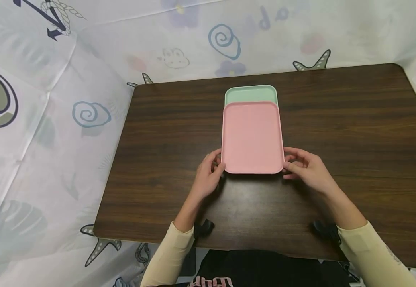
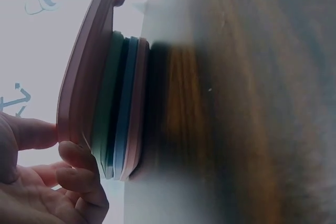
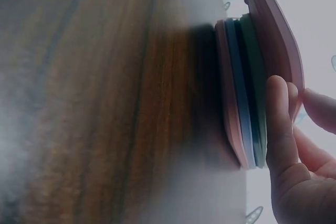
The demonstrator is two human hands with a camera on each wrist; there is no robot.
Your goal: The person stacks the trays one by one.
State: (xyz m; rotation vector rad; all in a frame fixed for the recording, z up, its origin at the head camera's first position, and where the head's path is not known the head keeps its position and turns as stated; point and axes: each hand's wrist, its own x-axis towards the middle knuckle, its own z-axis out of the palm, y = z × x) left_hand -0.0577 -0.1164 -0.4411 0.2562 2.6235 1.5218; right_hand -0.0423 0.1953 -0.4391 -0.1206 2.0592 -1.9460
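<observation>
A pink rectangular tray [image 1: 252, 137] with a raised rim is held by both hands at its near corners. My left hand [image 1: 208, 173] pinches the near left corner between thumb and fingers. At the near right corner, my right hand [image 1: 306, 167] grips the rim the same way. Below the pink tray is a stack: a green tray [image 2: 106, 103] on top, a blue tray [image 2: 127, 103] under it, and another pink tray [image 2: 138, 103] at the bottom. The held tray is tilted, apart from the stack at its near side. From above, only the green tray's far end shows.
The stack rests on a dark wood-grain table [image 1: 168, 131] with rounded corners. A white patterned cloth [image 1: 193, 44] hangs behind the table and along its left side. The person's dark clothing [image 1: 265, 267] is at the table's near edge.
</observation>
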